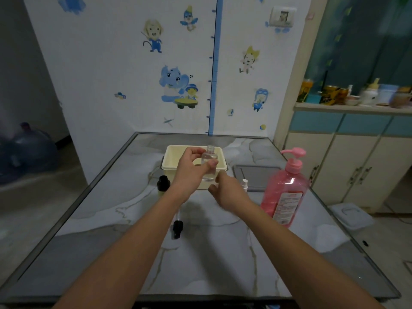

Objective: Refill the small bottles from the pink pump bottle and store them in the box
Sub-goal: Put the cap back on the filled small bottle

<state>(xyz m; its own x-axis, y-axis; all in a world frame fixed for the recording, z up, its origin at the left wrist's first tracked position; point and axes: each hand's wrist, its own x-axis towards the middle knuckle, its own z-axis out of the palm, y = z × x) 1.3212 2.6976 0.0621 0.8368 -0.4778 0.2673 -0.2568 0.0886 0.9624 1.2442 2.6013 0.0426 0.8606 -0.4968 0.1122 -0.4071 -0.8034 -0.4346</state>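
My left hand (193, 167) grips a small clear bottle (209, 157) upright, with its open neck up, in front of the cream box (174, 160). My right hand (225, 188) hovers just below and to the right of the bottle, fingers loosely curled and holding nothing. The pink pump bottle (284, 192) stands to the right of my hands. A small bottle with a black cap (163, 186) stands left of the box. A black pump cap with a white tube (178, 227) lies on the table under my left forearm. A small white spray top (245, 184) shows behind my right hand.
The marble-patterned table (200, 264) has a dark metal rim. A grey flat tray or lid (256, 175) lies right of the box. A cabinet with cluttered shelf (347, 152) stands to the right, a wall with stickers behind.
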